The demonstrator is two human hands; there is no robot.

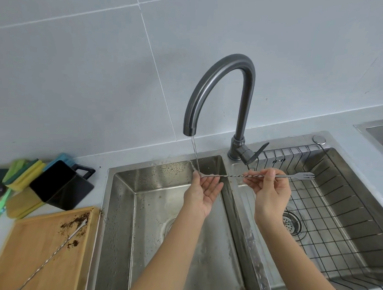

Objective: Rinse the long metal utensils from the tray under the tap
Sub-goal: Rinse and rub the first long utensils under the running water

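A long twisted metal bar spoon [233,175] with a small fork at its right end is held level over the sink divider. My right hand [270,192] pinches its shaft near the middle. My left hand [203,189], palm up with fingers apart, pinches the left end with thumb and finger, where a thin stream from the dark curved tap [219,84] lands. A second long twisted spoon [56,248] lies on the wooden tray [32,258] at lower left, among dark crumbs.
The left sink basin [122,207] is wet and speckled. The right basin holds a wire rack [328,216] over the drain. The tap lever [257,152] points right. A black caddy [59,185] and coloured sponges [22,172] sit left of the sink.
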